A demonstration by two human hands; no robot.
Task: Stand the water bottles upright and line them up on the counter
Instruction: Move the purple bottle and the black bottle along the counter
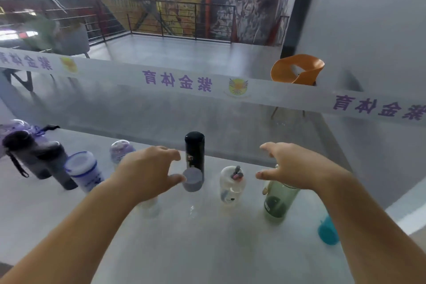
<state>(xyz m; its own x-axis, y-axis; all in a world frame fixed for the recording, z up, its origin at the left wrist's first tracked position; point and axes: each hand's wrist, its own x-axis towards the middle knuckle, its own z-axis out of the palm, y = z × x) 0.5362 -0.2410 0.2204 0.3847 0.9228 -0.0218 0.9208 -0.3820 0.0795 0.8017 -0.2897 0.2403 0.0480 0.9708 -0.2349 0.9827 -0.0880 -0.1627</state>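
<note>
Both hands hover spread and empty above the bench (207, 249). The left hand (147, 173) has its thumb touching or just short of the grey-capped clear bottle (192, 180), with the black bottle (194, 152) just beyond. The right hand (292, 166) hangs over the green bottle (279, 200). Probably best to grip each body low, slide it level with the white bottle (231, 184) between the hands, and avoid knocking neighbours.

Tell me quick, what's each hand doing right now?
Left hand: open, fingers by the grey-capped bottle, not gripping.
Right hand: open, empty, above the green bottle.
</note>
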